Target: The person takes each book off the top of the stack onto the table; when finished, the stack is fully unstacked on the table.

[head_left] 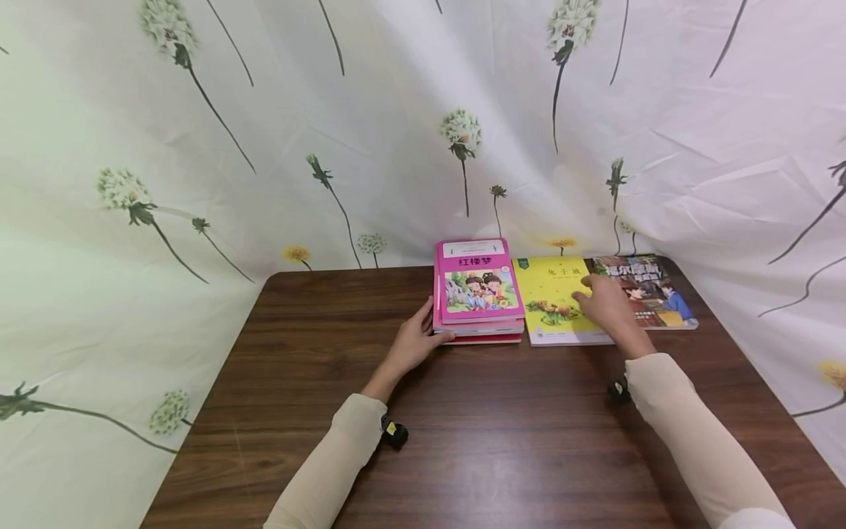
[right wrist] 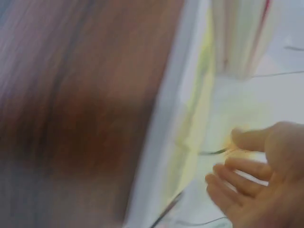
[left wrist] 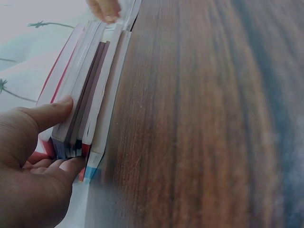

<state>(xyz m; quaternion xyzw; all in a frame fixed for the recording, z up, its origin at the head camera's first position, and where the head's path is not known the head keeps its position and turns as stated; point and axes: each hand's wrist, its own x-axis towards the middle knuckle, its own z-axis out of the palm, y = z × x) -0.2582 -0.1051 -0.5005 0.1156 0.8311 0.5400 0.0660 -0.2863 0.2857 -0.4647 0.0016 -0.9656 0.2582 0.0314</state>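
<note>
A stack of several books stands against the back cloth, a pink picture-cover book on top and page edges facing the front. At its left front corner my left hand grips the stack, thumb across the front edges and fingers curled along the left side. Right of the stack lies a yellow book. My right hand hovers over its right part, fingers loosely bent and thumb apart, with nothing between them in the right wrist view. A dark-covered book lies farther right, partly behind that hand.
The books lie at the far edge of a dark wooden table. A white cloth with dandelion prints hangs right behind them and at both sides. Each wrist wears a small black camera.
</note>
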